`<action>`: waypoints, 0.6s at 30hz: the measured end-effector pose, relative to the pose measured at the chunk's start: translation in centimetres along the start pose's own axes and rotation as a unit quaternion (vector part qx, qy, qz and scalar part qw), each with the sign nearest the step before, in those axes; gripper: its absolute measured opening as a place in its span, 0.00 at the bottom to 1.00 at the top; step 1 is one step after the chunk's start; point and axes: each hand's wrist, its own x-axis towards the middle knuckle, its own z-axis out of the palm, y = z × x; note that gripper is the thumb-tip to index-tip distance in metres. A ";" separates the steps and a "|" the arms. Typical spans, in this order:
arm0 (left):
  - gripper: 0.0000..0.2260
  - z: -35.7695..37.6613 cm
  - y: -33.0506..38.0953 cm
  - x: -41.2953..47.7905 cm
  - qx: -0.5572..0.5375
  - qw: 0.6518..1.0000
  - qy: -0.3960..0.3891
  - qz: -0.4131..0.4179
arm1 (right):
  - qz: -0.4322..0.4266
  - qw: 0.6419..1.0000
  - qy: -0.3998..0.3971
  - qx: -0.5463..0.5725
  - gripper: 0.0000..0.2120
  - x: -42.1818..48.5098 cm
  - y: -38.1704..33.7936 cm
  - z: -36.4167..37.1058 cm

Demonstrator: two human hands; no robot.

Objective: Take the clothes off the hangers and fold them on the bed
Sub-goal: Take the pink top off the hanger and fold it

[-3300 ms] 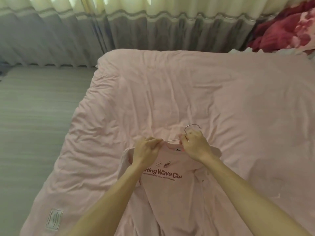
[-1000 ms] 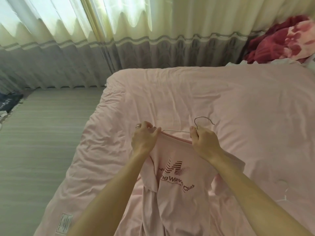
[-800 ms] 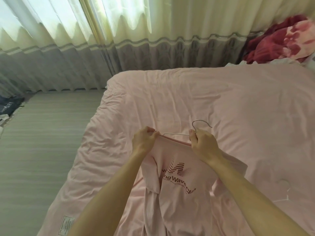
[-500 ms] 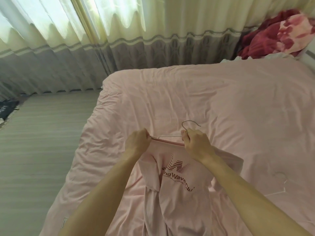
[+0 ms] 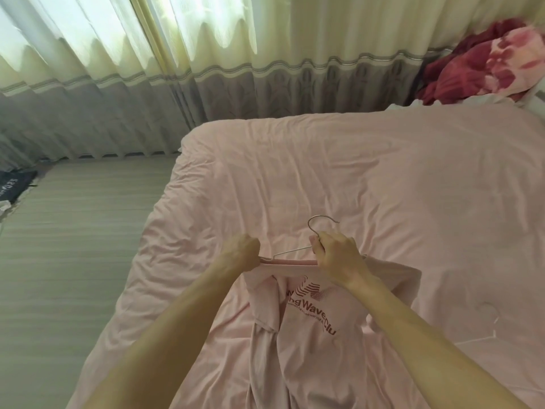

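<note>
Just above the near part of the bed (image 5: 368, 172), a pink T-shirt (image 5: 318, 326) hangs from a wire hanger (image 5: 315, 231). Left hand (image 5: 240, 252) grips the collar's left end; right hand (image 5: 339, 255) holds the hanger's neck below the hook. Curtains (image 5: 206, 69) stand beyond, a red blanket (image 5: 486, 66) far right.

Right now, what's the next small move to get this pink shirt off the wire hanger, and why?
Probably draw the hanger up and left out of the collar. Its left arm already shows bare, the right hand grips it below the hook, and the left hand holds the T-shirt by its collar.
</note>
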 end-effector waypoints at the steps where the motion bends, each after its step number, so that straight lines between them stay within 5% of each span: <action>1: 0.11 0.1 -0.3 0.0 -0.014 1.000 0.012 0.001 | 0.004 1.000 -0.003 0.003 0.16 0.0 0.2 0.1; 9: 0.13 -0.8 -3.4 0.7 -0.194 0.963 0.172 -0.079 | 0.029 0.999 0.000 0.044 0.18 0.7 -0.9 -0.4; 18: 0.12 -3.7 -3.6 2.0 -0.201 0.955 0.190 -0.104 | 0.068 0.995 0.020 0.073 0.17 1.1 -0.9 -1.0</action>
